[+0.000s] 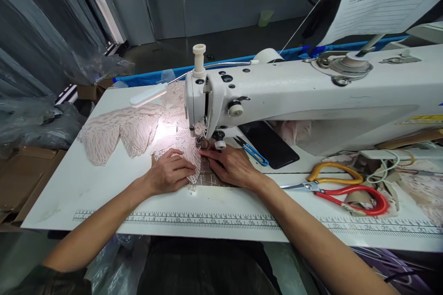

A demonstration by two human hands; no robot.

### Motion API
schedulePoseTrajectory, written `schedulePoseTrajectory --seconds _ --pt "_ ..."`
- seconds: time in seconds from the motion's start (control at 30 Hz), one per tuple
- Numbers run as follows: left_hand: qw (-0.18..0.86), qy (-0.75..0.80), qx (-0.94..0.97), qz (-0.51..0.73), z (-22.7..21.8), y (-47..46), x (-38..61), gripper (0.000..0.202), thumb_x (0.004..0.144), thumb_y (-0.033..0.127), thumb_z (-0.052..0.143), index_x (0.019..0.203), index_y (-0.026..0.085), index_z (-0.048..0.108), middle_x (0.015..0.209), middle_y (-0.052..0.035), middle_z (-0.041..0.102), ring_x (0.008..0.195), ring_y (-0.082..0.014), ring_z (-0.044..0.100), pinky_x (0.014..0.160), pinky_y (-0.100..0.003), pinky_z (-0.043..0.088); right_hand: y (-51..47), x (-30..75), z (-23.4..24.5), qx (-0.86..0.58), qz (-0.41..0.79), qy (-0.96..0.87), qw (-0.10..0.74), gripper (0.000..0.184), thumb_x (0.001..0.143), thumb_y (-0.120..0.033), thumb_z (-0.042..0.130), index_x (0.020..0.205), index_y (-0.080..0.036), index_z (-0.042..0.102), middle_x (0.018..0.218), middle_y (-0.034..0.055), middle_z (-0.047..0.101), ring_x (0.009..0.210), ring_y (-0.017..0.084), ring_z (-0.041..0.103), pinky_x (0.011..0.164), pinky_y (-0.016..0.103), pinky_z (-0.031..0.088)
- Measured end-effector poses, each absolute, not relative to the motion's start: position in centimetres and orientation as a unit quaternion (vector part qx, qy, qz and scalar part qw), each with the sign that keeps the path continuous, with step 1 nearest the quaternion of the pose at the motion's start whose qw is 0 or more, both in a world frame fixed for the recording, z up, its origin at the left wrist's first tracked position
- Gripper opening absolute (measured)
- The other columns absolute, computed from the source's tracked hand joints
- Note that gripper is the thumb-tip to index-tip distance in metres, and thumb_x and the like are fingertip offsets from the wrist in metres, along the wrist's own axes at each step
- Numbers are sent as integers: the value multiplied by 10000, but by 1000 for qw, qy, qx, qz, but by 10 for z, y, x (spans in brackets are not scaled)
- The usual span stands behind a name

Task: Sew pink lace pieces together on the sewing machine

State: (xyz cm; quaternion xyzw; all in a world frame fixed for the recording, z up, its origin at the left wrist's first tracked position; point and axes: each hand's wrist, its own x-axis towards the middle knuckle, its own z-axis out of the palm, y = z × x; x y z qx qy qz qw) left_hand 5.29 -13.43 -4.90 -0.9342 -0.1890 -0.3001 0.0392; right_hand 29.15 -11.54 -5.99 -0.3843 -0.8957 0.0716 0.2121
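Note:
Pale pink lace fabric [176, 140] runs under the needle area of a white sewing machine [221, 97], with more of it spread to the left. My left hand [171, 171] lies on the lace just left of the presser foot [202, 143], fingers laid over the cloth. Right beside the foot, my right hand [230, 163] has its thumb and fingertips drawn together at the lace's edge; the exact grip is partly hidden. Between the hands a brownish clear plate [212, 179] shows on the table. A lamp [148, 95] lights the lace brightly.
Blue thread snips [256, 152] and a black phone [270, 144] lie right of my right hand. Scissors [349, 189] with red and yellow handles rest farther right, near lace scraps [422, 189]. A printed ruler [207, 219] follows the front edge. Cardboard boxes [29, 179] stand left.

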Motion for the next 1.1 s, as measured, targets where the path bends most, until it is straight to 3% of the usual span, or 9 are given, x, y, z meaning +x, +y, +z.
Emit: schedulePoseTrajectory --seconds 0.17,0.37,0.6,1.1 --pt "67 -173 -935 -302 -51 -136 53 98 880 125 575 948 164 633 924 -19 744 800 -156 687 920 -442 478 -117 293 -57 -311 98 -920 220 375 836 -157 559 1131 -327 715 1051 78 618 876 183 560 730 292 412" --pt "19 -155 -953 -258 -46 -130 50 119 842 106 564 886 140 669 940 -55 735 764 -162 659 694 -310 518 -119 292 -54 -318 98 -918 215 367 824 -149 580 1113 -325 724 1047 66 625 835 170 538 727 296 410" --pt "-78 -144 -964 -208 -33 -112 52 127 724 123 569 700 182 679 795 -9 729 679 -143 640 736 -330 476 -119 293 -55 -302 76 -924 220 339 890 -182 523 1136 -321 713 1060 83 622 883 194 575 751 328 454" --pt "-49 -169 -958 -227 -40 -113 45 167 826 167 539 858 173 703 965 -41 729 769 -162 644 726 -335 480 -119 291 -58 -337 27 -929 148 375 914 -192 501 1240 -301 652 1046 109 645 790 193 601 651 292 437"
